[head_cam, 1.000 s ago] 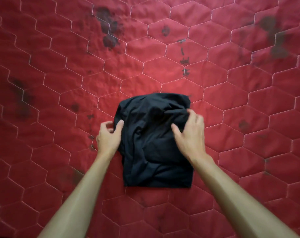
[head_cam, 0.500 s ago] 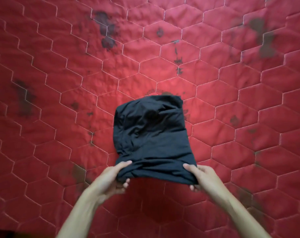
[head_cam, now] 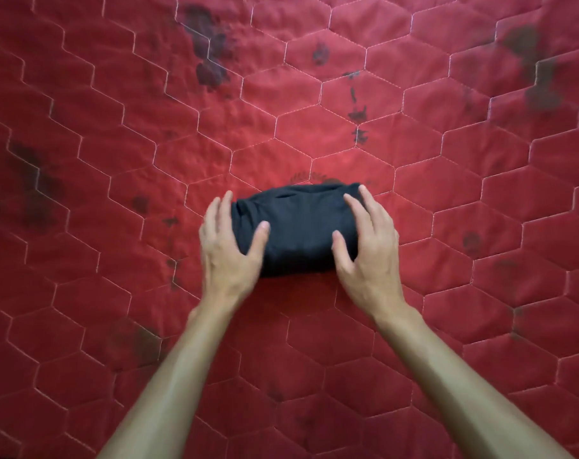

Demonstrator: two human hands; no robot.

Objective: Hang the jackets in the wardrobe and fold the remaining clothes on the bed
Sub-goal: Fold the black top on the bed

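A dark folded garment [head_cam: 298,233] lies as a compact bundle on the red quilted bed cover [head_cam: 116,127], mid-frame. The left hand [head_cam: 227,256] hides its left end and the right hand [head_cam: 369,256] its right end. The fingers [head_cam: 354,207] are spread and nearly straight, resting on the cloth without clutching it. What kind of garment it is cannot be told. The bed's edges are cut off.

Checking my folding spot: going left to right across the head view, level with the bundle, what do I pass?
Large dark stain → left hand → folded black garment → right hand → small dark stain.
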